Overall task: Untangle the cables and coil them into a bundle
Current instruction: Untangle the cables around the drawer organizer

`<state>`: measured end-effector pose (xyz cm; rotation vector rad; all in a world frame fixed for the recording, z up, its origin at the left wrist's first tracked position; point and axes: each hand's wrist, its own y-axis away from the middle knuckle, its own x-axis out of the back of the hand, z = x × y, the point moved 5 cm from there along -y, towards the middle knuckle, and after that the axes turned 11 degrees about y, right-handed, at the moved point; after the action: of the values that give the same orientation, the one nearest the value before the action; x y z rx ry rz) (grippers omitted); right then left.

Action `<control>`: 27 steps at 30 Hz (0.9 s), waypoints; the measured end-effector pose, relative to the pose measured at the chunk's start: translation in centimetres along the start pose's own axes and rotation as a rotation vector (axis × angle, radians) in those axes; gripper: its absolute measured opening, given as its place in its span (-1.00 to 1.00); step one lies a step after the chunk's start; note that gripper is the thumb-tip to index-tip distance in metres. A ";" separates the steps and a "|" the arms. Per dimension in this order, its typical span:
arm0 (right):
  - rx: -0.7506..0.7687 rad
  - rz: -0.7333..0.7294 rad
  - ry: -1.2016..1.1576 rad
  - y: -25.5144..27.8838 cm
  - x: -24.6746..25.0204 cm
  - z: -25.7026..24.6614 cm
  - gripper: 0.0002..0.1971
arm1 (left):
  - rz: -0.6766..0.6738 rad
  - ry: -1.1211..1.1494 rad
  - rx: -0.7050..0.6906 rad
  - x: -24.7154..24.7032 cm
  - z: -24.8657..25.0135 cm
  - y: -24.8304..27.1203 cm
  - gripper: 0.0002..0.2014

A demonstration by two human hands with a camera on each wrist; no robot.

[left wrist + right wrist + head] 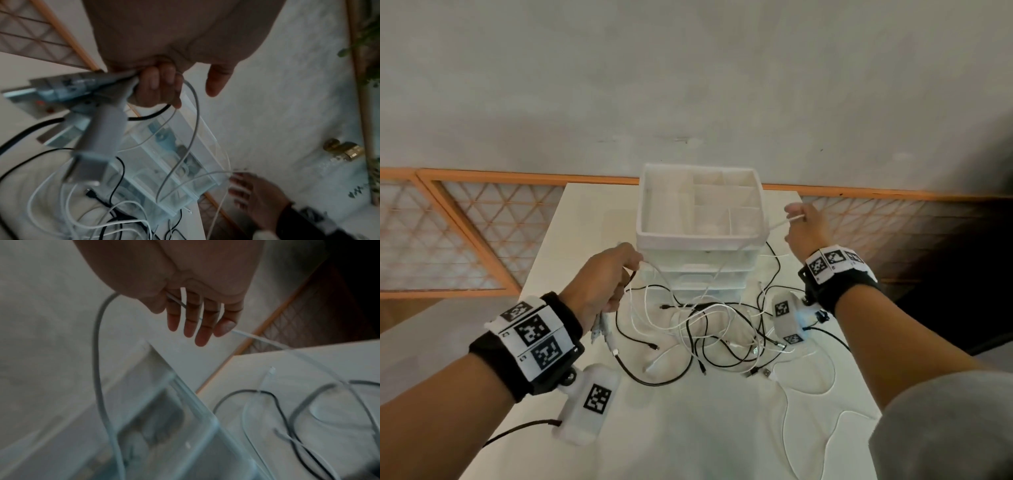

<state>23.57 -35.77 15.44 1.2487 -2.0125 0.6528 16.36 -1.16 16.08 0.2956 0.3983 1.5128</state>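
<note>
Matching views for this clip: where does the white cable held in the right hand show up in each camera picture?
Head: white cable right of centre, running from the right hand past the drawer organizer.
Left wrist: lower right, at the right hand's fingertips.
Right wrist: upper centre, crossing the fingers, blurred.
Shared landmark: the drawer organizer.
</note>
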 end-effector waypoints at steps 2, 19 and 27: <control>0.128 0.103 0.005 -0.9 2.6 -3.0 -0.72 | -0.040 -0.046 -0.044 -0.9 0.1 -0.1 -0.67; 0.332 -0.247 0.031 9.8 1.3 -5.5 -0.20 | -0.124 -0.286 -0.440 -0.9 4.3 2.8 -0.43; 0.425 -0.583 -0.054 16.5 -4.4 -12.2 -0.76 | -0.307 -0.192 -0.554 -3.5 7.3 7.5 -0.46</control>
<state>13.43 -17.71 18.96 2.0105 -1.4643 0.7721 12.71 -3.88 26.10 -0.0593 -0.1313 1.2215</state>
